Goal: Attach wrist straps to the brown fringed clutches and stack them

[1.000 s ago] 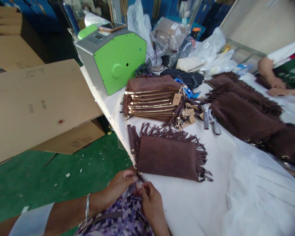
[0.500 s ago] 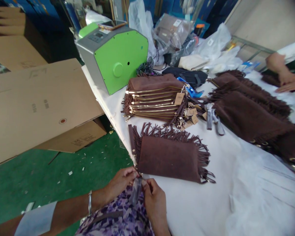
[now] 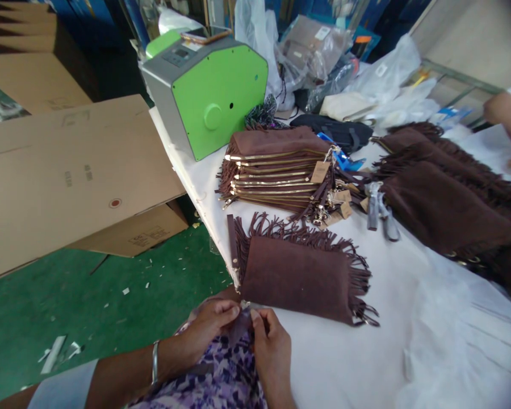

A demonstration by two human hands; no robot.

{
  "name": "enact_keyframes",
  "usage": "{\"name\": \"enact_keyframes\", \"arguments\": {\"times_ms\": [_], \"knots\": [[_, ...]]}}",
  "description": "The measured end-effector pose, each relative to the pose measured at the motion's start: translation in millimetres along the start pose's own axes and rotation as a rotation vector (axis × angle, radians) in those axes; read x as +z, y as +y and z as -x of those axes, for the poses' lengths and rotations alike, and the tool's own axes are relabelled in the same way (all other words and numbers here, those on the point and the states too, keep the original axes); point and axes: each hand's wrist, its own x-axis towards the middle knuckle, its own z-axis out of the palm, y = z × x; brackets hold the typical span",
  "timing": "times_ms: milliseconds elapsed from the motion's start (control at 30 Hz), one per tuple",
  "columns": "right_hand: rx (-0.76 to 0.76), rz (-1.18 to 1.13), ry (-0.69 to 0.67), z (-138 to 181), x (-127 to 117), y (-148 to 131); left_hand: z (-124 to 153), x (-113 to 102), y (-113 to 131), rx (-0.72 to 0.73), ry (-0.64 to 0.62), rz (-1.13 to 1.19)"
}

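Observation:
A brown fringed pouch (image 3: 298,278) lies flat at the table's near edge, with its fringe along the far and right sides. A narrow brown strap (image 3: 232,241) stretches along its left end. Just below the pouch's near left corner, my left hand (image 3: 213,321) and my right hand (image 3: 272,346) pinch a plastic-wrapped strap (image 3: 239,326) between thumbs and fingers. Metal glints at its top, by the pouch corner. The wrapped piece hangs in front of purple patterned clothing, and its lower end is hard to make out.
Behind the pouch is a stack of brown zippered pouches (image 3: 276,170) with tags. More fringed pouches (image 3: 438,204) lie to the right. A green and grey machine (image 3: 217,102) stands at the back left, beside a large cardboard box (image 3: 76,182). Another person's hand (image 3: 509,116) shows far right.
My view has shifted slightly, so the table things sit a little further right. My hands still pinch the wrapped strap, which now looks more bunched up. The other person's hands have moved apart.

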Motion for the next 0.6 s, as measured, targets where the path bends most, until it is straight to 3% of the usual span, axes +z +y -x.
{"name": "enact_keyframes", "arguments": {"times_ms": [233, 367, 600], "knots": [[-0.053, 0.077, 0.033, -1, -1, 2, 2, 18, 11, -0.02, 0.005, 0.036], [-0.088, 0.082, 0.036, -1, -5, 4, 1, 27, 18, 0.024, 0.085, -0.053], [-0.152, -0.147, -0.126, -2, -21, 13, -2, 35, 25, 0.015, 0.208, -0.184]]}}
